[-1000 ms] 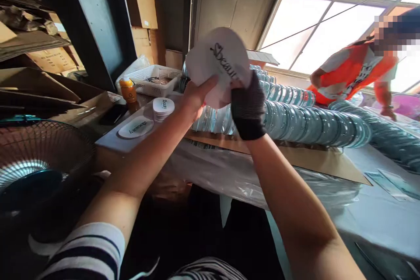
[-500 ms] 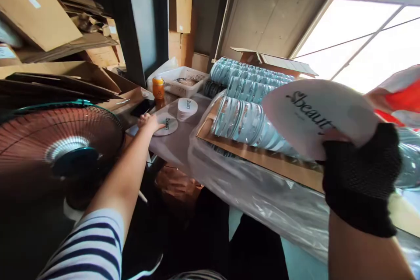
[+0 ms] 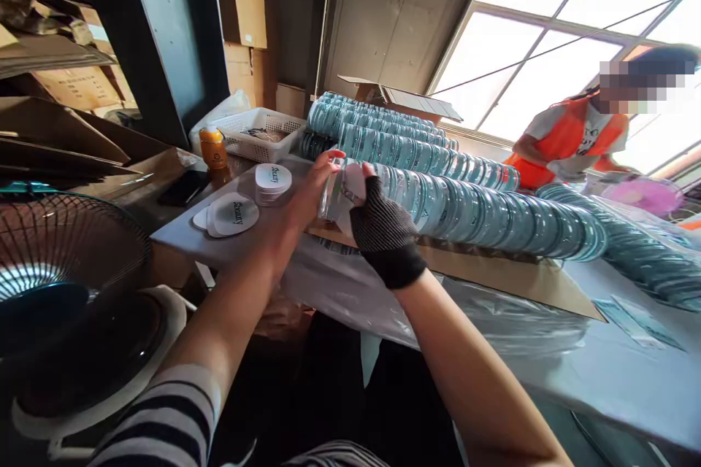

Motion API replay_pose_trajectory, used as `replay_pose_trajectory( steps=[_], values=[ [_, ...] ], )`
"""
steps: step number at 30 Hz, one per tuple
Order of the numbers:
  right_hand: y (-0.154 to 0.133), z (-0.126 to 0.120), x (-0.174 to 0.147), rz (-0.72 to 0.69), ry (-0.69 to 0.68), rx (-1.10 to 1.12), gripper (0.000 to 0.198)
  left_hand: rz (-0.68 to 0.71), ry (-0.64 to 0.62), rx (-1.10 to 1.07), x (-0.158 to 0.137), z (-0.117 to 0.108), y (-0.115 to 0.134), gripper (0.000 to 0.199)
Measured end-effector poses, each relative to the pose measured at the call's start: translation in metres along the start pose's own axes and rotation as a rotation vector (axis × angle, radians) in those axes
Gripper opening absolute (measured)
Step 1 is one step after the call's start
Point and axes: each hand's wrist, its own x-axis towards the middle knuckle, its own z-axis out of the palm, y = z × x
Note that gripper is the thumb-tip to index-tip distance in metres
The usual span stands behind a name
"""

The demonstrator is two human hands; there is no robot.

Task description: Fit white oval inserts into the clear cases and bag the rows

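My right hand (image 3: 386,230), in a black fingerless glove, grips a white round card (image 3: 353,186) with dark printing. It holds the card at the near end of a long row of clear round containers (image 3: 471,204) lying on their sides. Bare, my left hand (image 3: 323,174) curls its fingers round the rim of the end container (image 3: 327,198), beside the card. Left of my forearm, a short stack of white round cards (image 3: 272,179) marked "Sbeauty" stands on the table. Several loose round cards (image 3: 234,214) overlap in front of that stack.
Behind are more container rows (image 3: 377,117), a white basket (image 3: 257,124), an orange bottle (image 3: 212,147) and a dark phone (image 3: 183,188). A fan (image 3: 71,255) stands left. A person in an orange vest (image 3: 575,135) is at the far right, by another container row (image 3: 646,255).
My right hand has moved left with the card to the row's end. My left hand has left the loose cards and moved right to the end container. The view has turned right.
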Motion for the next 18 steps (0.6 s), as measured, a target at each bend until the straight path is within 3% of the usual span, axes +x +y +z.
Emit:
replay_pose_trajectory(
  steps=[3, 11, 18],
  values=[
    [-0.006, 0.014, 0.022, -0.011, -0.032, 0.021, 0.062, -0.025, 0.031, -0.031, 0.007, -0.001, -0.001, 0.023],
    [0.013, 0.014, 0.032, 0.029, 0.107, 0.210, 0.031, -0.024, 0.109, 0.003, 0.011, 0.005, 0.001, 0.028],
    [-0.008, 0.010, 0.060, -0.081, -0.173, 0.166, 0.019, -0.021, 0.107, -0.059, 0.016, 0.003, -0.004, 0.032]
  ],
)
